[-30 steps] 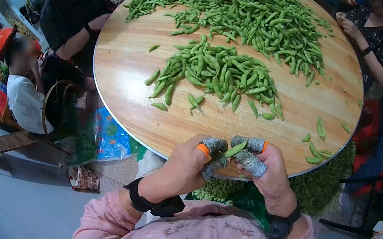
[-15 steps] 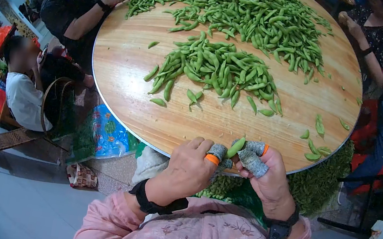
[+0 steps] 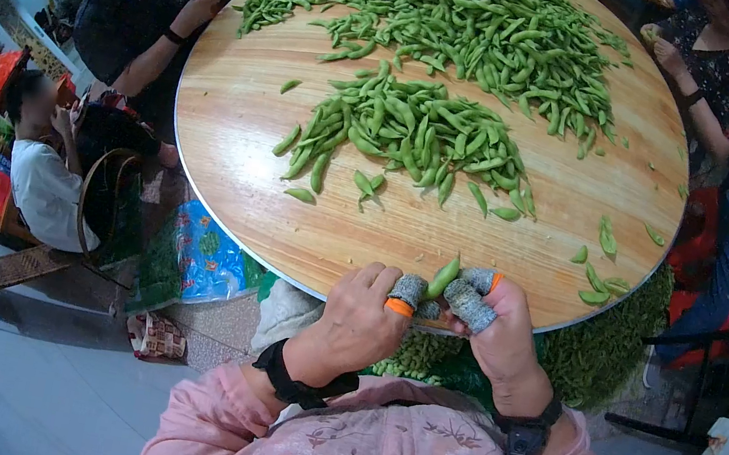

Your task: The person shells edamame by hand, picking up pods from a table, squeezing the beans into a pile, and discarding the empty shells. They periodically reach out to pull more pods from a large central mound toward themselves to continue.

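Note:
One green edamame pod stands tilted between my two hands at the table's near edge. My left hand is closed at the pod's left side, with grey knitted finger sleeves and an orange band on its fingers. From the right, my right hand pinches the same pod, its thumb and finger wrapped in grey sleeves too. The fingertips partly cover the pod's lower end. Beyond my hands, a smaller heap of pods lies on the round wooden table.
A large pod heap covers the table's far side, and several loose pods lie at right. Shelled beans show below the near edge; a green pile is under the right rim. Other people sit around, one in black.
The pod between my hands has shifted slightly left and tilts more upright. Both hands have moved a little left. The person in black has drawn their hands back from the table edge.

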